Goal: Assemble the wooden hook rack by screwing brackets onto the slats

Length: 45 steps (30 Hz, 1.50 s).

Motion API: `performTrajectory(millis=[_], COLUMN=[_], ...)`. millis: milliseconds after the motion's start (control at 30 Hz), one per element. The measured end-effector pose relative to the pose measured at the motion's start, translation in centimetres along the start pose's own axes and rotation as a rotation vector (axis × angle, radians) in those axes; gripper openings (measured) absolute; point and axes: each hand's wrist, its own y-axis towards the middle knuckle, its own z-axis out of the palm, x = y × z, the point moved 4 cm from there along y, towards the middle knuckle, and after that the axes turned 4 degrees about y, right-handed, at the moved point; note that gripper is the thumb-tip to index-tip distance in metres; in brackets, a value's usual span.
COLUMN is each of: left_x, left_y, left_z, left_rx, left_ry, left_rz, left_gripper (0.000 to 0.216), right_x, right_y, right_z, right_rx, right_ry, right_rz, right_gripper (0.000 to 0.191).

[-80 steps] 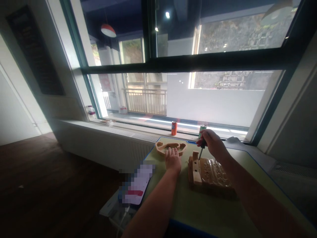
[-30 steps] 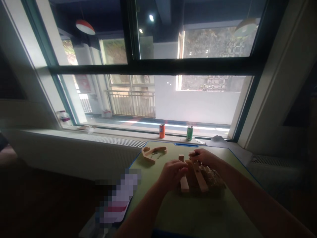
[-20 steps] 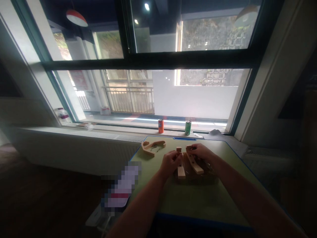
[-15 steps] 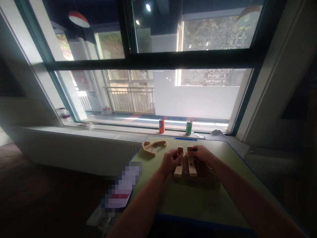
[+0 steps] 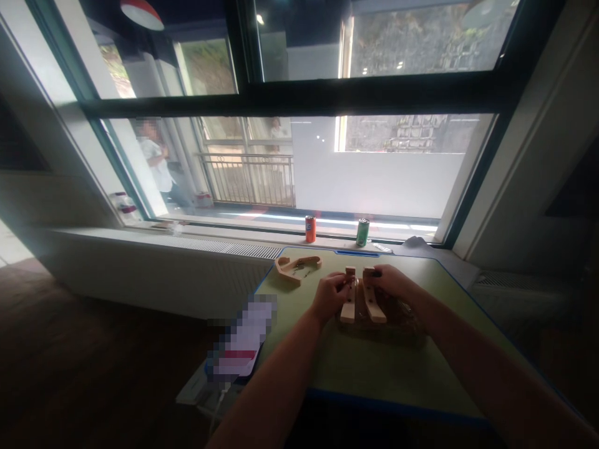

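Note:
My left hand (image 5: 331, 295) is closed on a pale wooden piece (image 5: 348, 311) with dark holes along it. A matching wooden piece (image 5: 375, 312) is gripped in my right hand (image 5: 391, 282). The two pieces stand side by side with a narrow gap between them. Beneath them lies a brown board or block (image 5: 400, 324), partly covered by what looks like clear plastic; its exact kind I cannot make out. At the table's far left sit curved wooden pieces (image 5: 289, 275) with small metal bits (image 5: 299, 267), perhaps screws, between them.
The green table (image 5: 355, 374) has a blue edge. A phone (image 5: 243, 337) with a cable lies at its left side. On the windowsill stand an orange can (image 5: 310, 229) and a green can (image 5: 362, 232). A grey cloth (image 5: 418, 247) lies at the right. Beyond the glass, a person (image 5: 158, 162) is visible.
The view has shifted, so the table sits slightly higher and further right. The right-hand wooden piece now slants more, its near end angled outward. A person has appeared beyond the window.

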Motion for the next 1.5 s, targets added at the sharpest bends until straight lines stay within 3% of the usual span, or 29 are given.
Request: performTrajectory(millis=[267, 433, 600, 667, 767, 900, 1033, 1133, 1267, 1500], left_x=[-0.3, -0.2, -0.2, -0.3, -0.5, 0.4, 2.9, 4.5, 6.1, 6.7], left_y=[-0.2, -0.3, -0.5, -0.6, -0.9, -0.9, -0.6, -0.3, -0.3, 0.3], left_z=[-0.1, -0.1, -0.1, -0.2, -0.5, -0.8, -1.1, -0.8, -0.1, 0.5], left_rx=[-0.041, -0.037, -0.041, -0.050, -0.069, -0.138, -0.219, -0.136, 0.031, 0.085], left_ry=[-0.013, -0.032, -0.017, -0.013, 0.008, 0.139, 0.360, 0.526, 0.797, 0.963], left_rz=[-0.020, -0.016, -0.026, -0.024, -0.018, -0.063, -0.170, -0.182, -0.342, -0.496], left_gripper=[0.023, 0.023, 0.023, 0.022, 0.021, 0.023, 0.033, 0.044, 0.046, 0.039], right_x=[0.4, 0.8, 0.7, 0.5, -0.2, -2.6, -5.4, -6.3, -6.4, -7.0], right_y=[0.1, -0.3, -0.4, -0.6, -1.3, -2.1, -1.9, -1.6, -1.1, -2.4], right_z=[-0.2, -0.4, -0.6, -1.4, -3.2, -5.3, -6.3, -5.9, -4.7, -5.4], right_rx=[0.097, 0.092, 0.099, 0.066, -0.011, -0.037, -0.205, -0.306, -0.298, -0.294], right_ry=[0.003, -0.012, -0.002, 0.037, 0.223, 0.649, 0.970, 1.055, 1.032, 1.074], right_rz=[-0.003, -0.055, -0.016, 0.029, 0.077, 0.059, -0.023, -0.102, -0.100, -0.056], right_gripper=[0.023, 0.024, 0.027, 0.037, 0.052, 0.040, 0.031, 0.027, 0.025, 0.028])
